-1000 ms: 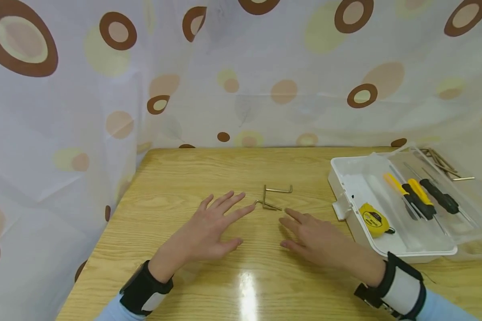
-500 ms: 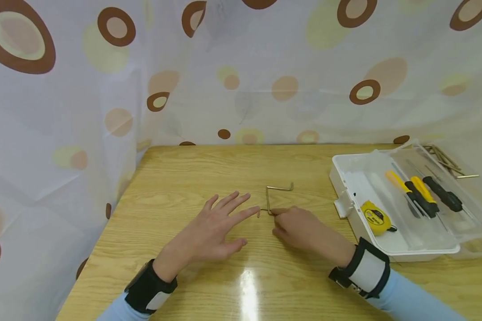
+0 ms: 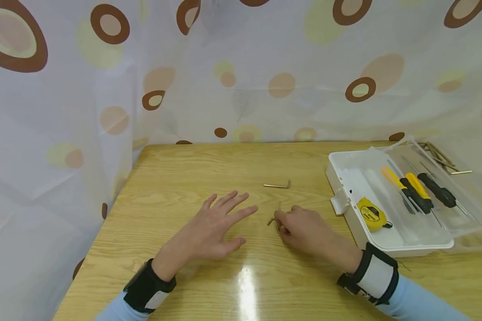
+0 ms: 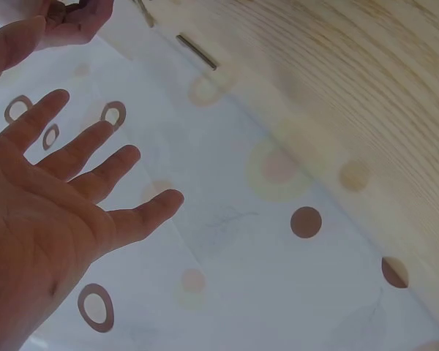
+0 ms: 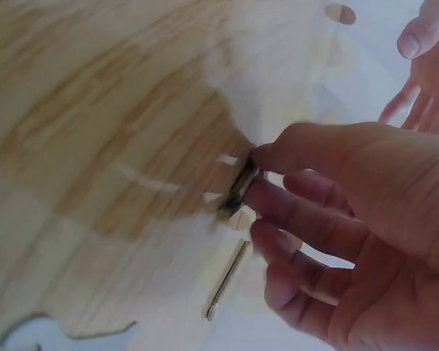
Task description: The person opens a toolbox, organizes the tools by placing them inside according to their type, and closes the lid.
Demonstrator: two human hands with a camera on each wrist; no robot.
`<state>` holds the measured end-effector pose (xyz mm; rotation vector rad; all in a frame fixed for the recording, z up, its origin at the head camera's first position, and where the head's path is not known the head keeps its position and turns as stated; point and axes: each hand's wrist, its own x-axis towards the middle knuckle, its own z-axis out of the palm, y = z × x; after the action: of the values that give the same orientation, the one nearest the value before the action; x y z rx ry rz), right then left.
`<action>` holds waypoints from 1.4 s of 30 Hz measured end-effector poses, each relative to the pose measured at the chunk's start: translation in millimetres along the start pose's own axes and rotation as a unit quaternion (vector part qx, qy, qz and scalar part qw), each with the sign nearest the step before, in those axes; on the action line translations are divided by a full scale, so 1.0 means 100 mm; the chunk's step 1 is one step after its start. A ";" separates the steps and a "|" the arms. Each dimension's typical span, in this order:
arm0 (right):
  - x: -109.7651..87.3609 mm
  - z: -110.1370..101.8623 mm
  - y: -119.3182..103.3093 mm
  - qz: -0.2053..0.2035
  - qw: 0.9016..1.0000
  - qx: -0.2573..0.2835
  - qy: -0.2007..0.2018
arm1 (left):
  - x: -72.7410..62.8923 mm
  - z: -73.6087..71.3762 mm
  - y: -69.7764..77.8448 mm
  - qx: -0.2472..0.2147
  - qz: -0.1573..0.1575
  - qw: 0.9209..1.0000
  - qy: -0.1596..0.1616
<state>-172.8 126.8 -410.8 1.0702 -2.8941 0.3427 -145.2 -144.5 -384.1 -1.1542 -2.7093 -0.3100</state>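
Note:
My right hand (image 3: 307, 232) pinches brass-coloured hex keys (image 3: 271, 221) between thumb and fingers, low over the table; two thin ends stick out, and most of their length is hidden by the fingers. In the right wrist view the pinched keys (image 5: 241, 179) look dark and blurred. Another L-shaped hex key (image 3: 277, 185) lies on the table beyond the hands, its short arm at the right. My left hand (image 3: 209, 229) hovers to the left with fingers spread, holding nothing. Its palm (image 4: 44, 227) shows in the left wrist view.
A white toolbox (image 3: 349, 214) with its clear lid open stands at the right. A yellow tape measure (image 3: 372, 215) lies in it, and several screwdrivers (image 3: 438, 189) lie in the lid. More hex keys (image 3: 439, 156) lie behind the lid. A patterned curtain (image 3: 241, 89) hangs behind the wooden table (image 3: 193, 169).
My right hand has moved left, taken hold of the nearer hex keys and drawn them slightly back, apart from the far one. My left hand has stayed almost still.

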 end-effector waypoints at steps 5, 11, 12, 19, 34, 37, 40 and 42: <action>0.00 0.03 0.01 -0.012 0.999 0.024 -0.030 | -0.01 0.02 0.01 -0.004 0.000 1.000 -0.001; -0.05 -0.04 0.01 0.015 1.000 -0.006 -0.011 | -0.01 0.03 0.01 0.001 -0.001 1.000 0.000; -0.06 -0.06 0.02 0.019 1.000 -0.009 -0.003 | -0.01 0.03 0.01 0.001 -0.002 1.000 0.000; -0.14 -0.16 0.10 0.011 0.998 -0.008 0.055 | -0.02 0.02 -0.02 0.000 -0.001 1.000 0.006; -0.41 -0.43 0.31 0.018 0.984 0.010 0.179 | -0.08 0.07 -0.08 -0.011 -0.016 1.000 -0.001; -0.43 -0.46 0.37 0.023 0.983 0.002 0.184 | -0.08 0.07 -0.09 -0.011 -0.020 1.000 -0.003; -0.47 -0.48 0.41 0.016 0.979 0.000 0.203 | -0.08 0.08 -0.10 -0.015 -0.022 1.000 -0.008; -0.51 -0.50 0.43 0.008 0.974 -0.005 0.225 | -0.08 0.09 -0.10 -0.018 -0.023 0.999 -0.013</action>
<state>-164.3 202.3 -375.7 0.8342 -2.4979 0.4970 -148.2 -154.3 -396.1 -1.1126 -2.7671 -0.3547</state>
